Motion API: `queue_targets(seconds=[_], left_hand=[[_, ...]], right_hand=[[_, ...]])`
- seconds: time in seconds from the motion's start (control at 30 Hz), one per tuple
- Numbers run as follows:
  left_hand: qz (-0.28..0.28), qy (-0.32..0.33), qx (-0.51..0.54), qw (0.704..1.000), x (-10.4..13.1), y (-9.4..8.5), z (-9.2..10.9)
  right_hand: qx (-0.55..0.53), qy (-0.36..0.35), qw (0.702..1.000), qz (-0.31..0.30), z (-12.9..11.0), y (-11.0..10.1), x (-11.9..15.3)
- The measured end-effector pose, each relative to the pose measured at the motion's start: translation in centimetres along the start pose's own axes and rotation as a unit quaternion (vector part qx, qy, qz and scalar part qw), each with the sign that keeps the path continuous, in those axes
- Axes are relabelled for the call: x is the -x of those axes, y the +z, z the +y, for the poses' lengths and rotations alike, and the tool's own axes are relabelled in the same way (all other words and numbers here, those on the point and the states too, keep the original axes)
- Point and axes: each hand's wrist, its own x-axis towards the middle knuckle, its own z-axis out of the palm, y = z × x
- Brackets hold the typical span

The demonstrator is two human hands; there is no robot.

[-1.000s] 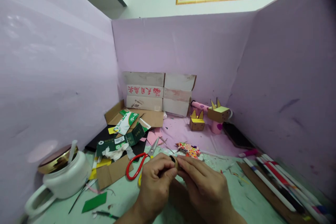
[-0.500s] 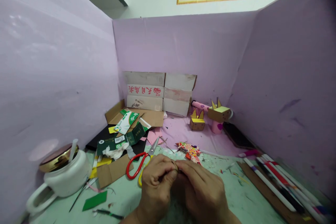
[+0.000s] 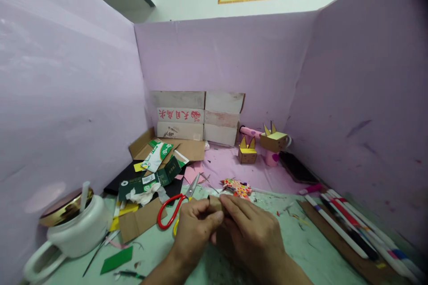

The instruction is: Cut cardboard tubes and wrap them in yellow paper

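A small brown cardboard piece (image 3: 216, 204) is pinched between both hands low in the middle of the head view; its upper edge looks curved, and the rest is hidden by fingers. My left hand (image 3: 197, 227) grips its left side with thumb and fingers. On its right side, my right hand (image 3: 252, 227) is closed around it, with the fingers bent over the top. Scissors (image 3: 174, 211) with red and yellow handles lie partly open just left of my left hand. Beyond my right hand is a colourful patterned piece (image 3: 239, 188).
A white mug (image 3: 78, 229) with a gold lid stands at the left. Cardboard and paper scraps (image 3: 140, 220) lie beside the scissors. Two eared boxes (image 3: 247, 156), a phone (image 3: 296, 167) and several markers (image 3: 347, 227) are behind and to the right.
The hands have shifted slightly, and more of the cardboard piece now shows between them. The whole view has moved a little, so the surroundings appear further left.
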Motion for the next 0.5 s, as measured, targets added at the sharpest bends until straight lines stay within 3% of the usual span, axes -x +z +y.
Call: queue_targets(seconds=[0.13, 0.33, 0.5], left_hand=[[0.023, -0.009, 0.015, 1.0, -0.11, 0.02, -0.33], [0.018, 0.074, -0.005, 0.997, 0.06, 0.08, -0.16], [0.005, 0.095, 0.015, 0.995, 0.24, -0.05, -0.39]], right_hand=[[-0.037, 0.014, 0.999, 0.007, 0.03, 0.08, 0.01], [-0.096, 0.012, 0.995, 0.026, 0.42, 0.47, 0.34], [-0.144, 0.036, 0.989, 0.02, 0.04, 0.37, 0.46]])
